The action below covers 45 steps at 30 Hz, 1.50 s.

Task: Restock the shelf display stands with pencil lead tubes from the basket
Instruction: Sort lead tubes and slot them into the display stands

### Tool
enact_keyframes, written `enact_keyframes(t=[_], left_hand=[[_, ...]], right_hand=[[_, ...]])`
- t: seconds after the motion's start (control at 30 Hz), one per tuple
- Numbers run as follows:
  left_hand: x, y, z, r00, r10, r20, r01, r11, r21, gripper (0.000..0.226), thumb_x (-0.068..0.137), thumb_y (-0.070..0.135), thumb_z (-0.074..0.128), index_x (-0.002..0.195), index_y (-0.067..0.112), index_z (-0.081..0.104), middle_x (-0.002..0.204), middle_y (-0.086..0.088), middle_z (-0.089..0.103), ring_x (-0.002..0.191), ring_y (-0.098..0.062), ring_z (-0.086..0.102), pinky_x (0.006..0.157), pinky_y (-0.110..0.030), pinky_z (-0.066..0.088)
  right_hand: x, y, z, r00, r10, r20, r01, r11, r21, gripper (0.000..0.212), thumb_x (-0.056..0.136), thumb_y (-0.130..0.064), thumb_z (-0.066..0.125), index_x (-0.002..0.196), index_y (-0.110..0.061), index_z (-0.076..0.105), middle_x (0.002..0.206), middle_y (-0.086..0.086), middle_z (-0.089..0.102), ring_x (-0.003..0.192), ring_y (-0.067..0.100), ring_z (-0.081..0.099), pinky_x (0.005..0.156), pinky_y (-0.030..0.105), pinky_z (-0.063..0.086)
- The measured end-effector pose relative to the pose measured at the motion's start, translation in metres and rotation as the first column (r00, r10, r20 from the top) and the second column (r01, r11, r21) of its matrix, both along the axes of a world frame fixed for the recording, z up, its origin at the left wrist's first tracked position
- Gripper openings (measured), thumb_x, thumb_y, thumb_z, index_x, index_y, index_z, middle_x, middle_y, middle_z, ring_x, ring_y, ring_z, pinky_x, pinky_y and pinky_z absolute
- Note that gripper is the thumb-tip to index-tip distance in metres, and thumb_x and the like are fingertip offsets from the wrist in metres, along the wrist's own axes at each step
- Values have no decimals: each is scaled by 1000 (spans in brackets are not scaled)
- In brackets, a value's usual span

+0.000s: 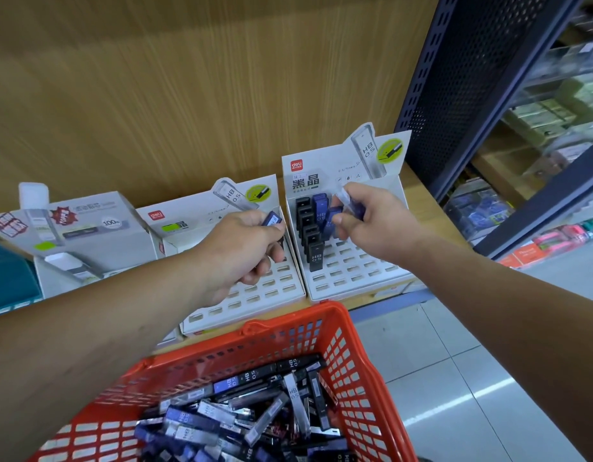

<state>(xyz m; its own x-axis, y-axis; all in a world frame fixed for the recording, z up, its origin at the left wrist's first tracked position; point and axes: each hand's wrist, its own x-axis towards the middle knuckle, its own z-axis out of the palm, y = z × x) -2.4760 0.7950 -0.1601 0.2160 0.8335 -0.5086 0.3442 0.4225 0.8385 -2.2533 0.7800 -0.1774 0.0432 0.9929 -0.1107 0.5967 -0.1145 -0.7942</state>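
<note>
An orange basket (361,355) in the foreground holds several black, blue and clear pencil lead tubes (241,418). Two white slotted display stands sit on the wooden shelf. The right stand (358,268) carries a column of black tubes (310,231) and a few blue ones (321,208) at its back. My right hand (371,221) hovers over that stand and pinches blue and clear tubes. My left hand (245,248) grips a blue tube (271,219) above the middle stand (255,301), whose visible slots are bare.
A white product box (88,235) with tube pictures stands at the left, next to a teal item (8,278). A dark perforated shelf upright (461,88) rises on the right, with stocked shelves behind it. Grey floor tiles (455,378) lie below.
</note>
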Motion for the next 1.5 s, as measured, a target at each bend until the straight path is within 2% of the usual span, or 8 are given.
enact_keyframes(t=[0.17,0.37,0.53,0.63,0.8,1.1,1.37,1.5], left_hand=[[2,-5,3,999,-26,-21,27,1000,9,14,106,23,55,111,18,68,67,-4,63,48,-14,43,42,-23,27],[3,-8,8,998,-25,-61,28,999,43,13,107,24,55,105,16,65,68,-4,64,47,-14,44,41,-23,29],[9,-11,13,994,-9,-109,18,996,82,8,97,5,52,96,11,57,76,-10,63,52,-17,44,44,-26,32],[19,-18,20,990,-71,-119,81,993,82,6,91,3,55,89,8,59,72,-11,57,47,-16,34,44,-24,27],[36,-42,26,961,-259,-96,269,957,110,21,87,35,82,93,16,76,76,-8,70,41,-6,44,45,-19,37],[58,-57,20,992,-113,47,111,993,45,25,91,35,78,81,12,75,57,6,65,32,-2,39,43,-19,31],[41,-57,16,952,-301,-64,303,953,25,24,90,25,80,95,3,71,73,-4,69,39,-1,46,42,-12,35],[25,-49,14,964,-263,-44,262,964,-33,23,90,23,80,95,6,65,64,-5,68,43,-14,32,47,-25,24]], right_hand=[[0,-1,-7,997,8,79,-7,1000,-7,46,98,-20,67,66,-51,57,64,-7,52,65,20,54,62,27,41],[-17,-3,1,992,-80,-96,77,996,-35,29,89,-46,77,67,-37,60,57,-14,47,51,10,43,52,24,35],[3,-14,31,553,-444,-705,131,882,-453,76,75,-93,52,67,-17,47,60,4,37,49,20,26,51,30,24],[13,-23,37,292,-501,-814,68,860,-505,67,85,-78,51,62,-16,40,61,4,29,51,20,22,49,29,24],[12,-28,43,146,-475,-868,0,877,-480,43,88,-50,49,64,-16,38,63,2,24,54,20,21,50,30,25],[-5,-19,40,103,-511,-853,173,854,-491,21,98,-24,46,90,-10,59,55,5,36,56,24,46,65,33,49],[14,-12,33,30,-652,-757,449,686,-573,53,91,-66,63,76,-21,40,55,-4,32,42,15,31,46,22,35],[32,-18,21,254,-723,-642,535,658,-529,48,84,-57,77,75,-21,46,57,-3,34,45,15,30,46,24,30]])
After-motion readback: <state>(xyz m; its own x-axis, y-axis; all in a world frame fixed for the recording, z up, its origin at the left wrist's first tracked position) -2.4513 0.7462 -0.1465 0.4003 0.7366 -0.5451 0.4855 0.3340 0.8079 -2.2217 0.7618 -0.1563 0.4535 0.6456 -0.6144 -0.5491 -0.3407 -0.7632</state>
